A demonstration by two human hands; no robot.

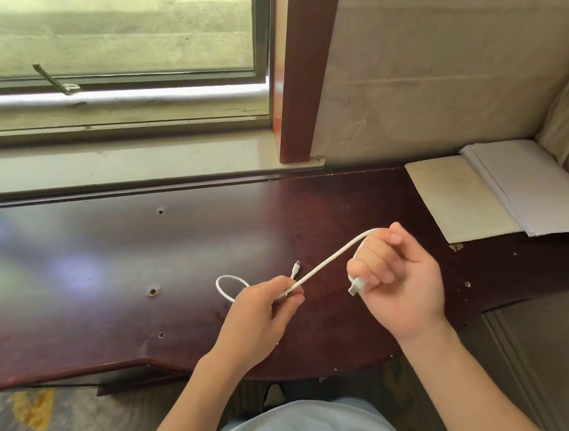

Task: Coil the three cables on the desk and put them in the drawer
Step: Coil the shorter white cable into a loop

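- Between my two hands, a white cable [325, 263] is stretching above the desk [107, 251].
- Left hand [264, 315] is pinching it.
- Right hand [399, 284] is gripping its plug end.

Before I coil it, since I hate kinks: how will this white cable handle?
Likely floppy: the white cable sags between the hands and loops by the left hand. Probably light, pinched easily. Its free plug may swing.
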